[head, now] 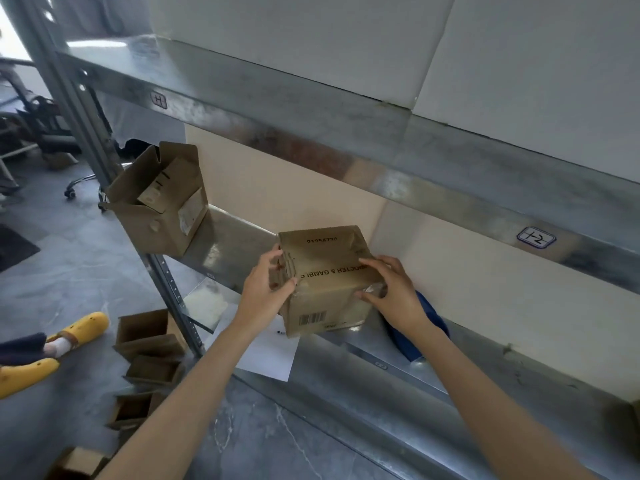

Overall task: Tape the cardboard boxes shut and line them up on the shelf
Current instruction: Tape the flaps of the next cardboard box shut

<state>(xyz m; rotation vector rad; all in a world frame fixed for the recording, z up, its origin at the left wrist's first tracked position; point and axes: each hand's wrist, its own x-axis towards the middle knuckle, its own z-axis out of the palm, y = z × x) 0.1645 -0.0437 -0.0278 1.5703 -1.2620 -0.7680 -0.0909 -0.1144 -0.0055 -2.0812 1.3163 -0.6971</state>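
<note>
Gripping cardboard box (pixel 329 301) at shelf (pixel 332 379): left hand (pixel 267 289), right hand (pixel 393 289) fingers curled round sides

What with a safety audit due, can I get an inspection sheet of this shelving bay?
Surface: metal shelf, scuffed and stained.
Job's things: closed box at the shelf front; open box at its left end; floor boxes, also open.
Clutter: white paper under the closed box; blue thing behind the right hand.
Grips: left hand grips the closed box's left edge, right hand its right corner.
Cables: nothing seen.
Surroundings: yellow clogs, chair base, white cartons on the upper shelf.
</note>
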